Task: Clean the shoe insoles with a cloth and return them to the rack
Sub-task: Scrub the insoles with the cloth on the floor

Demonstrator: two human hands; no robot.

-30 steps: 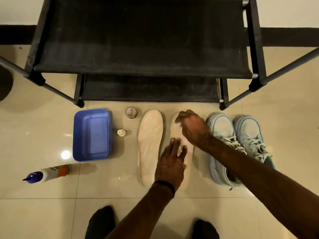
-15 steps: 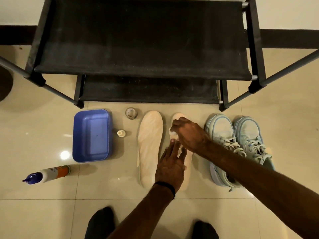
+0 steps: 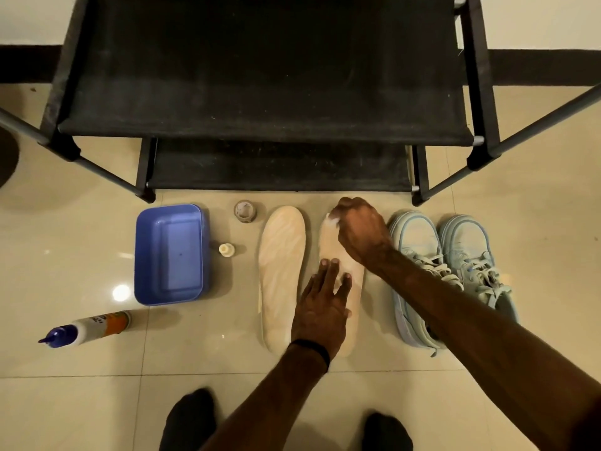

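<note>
- The black shoe rack (image 3: 266,92) stood empty against the wall, its upper corners cut off by the frame; both insoles lay on the tiled floor (image 3: 81,239) just in front of it, not yet returned.
- A pair of pale blue sneakers (image 3: 455,271) sat just right of the insoles, partly hidden under the person's right forearm; a backward sweep of that arm could have knocked them.
- The blue tub (image 3: 169,255) sat to the left, its contents, if any, hard to make out.
- The right insole (image 3: 328,245) was pinned flat by the left hand (image 3: 320,307), fingers spread and gripping nothing; had that pressure eased, the insole risked skidding on the smooth tile.
- The left insole (image 3: 281,271) lay untouched just beside it.
- The right hand (image 3: 361,232) was closed at the toe end on a scrap of white cloth (image 3: 333,221), nearly all of it hidden inside the grip.
- A capless bottle (image 3: 87,330) lay on its side and might have leaked.
</note>
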